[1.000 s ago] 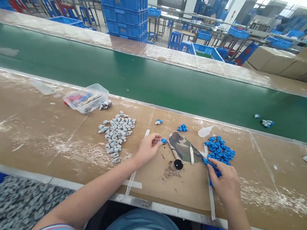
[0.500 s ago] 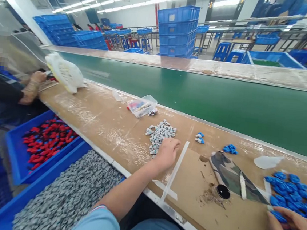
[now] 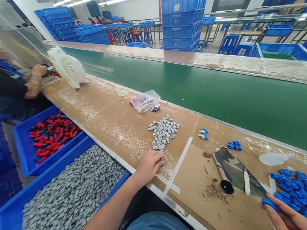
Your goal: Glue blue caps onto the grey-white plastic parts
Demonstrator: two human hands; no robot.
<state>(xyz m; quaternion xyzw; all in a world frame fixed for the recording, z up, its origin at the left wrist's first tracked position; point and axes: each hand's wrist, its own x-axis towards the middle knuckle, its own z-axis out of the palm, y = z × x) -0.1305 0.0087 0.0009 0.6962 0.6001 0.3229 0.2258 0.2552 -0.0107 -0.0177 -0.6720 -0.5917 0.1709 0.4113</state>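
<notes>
My left hand [image 3: 149,167] pinches a small grey part [image 3: 163,160] just in front of a loose pile of grey parts [image 3: 165,129]. At the right, my right hand [image 3: 292,224] holds a blue part [image 3: 269,204] between thumb and fingers, beside a heap of blue parts [image 3: 298,188]. Between the hands lies a cardboard sheet [image 3: 188,203]. On it are a camouflage cloth [image 3: 235,169], a white-handled knife [image 3: 246,181] and a small round pot with a black top [image 3: 226,187].
Blue-and-grey pieces [image 3: 203,133] and a few blue parts [image 3: 234,145] lie farther back. A clear box [image 3: 145,101] holds thin sticks. Bins of grey parts [image 3: 79,191] and red parts [image 3: 55,132] stand left. A co-worker [image 3: 8,85] sits beyond, near a white basket [image 3: 67,67]. A green belt [image 3: 200,87] runs behind.
My left hand has drawn back from the grey pile toward the table's front edge, with a grey part in its fingers. My right hand has lifted the blue part slightly away from the heap.
</notes>
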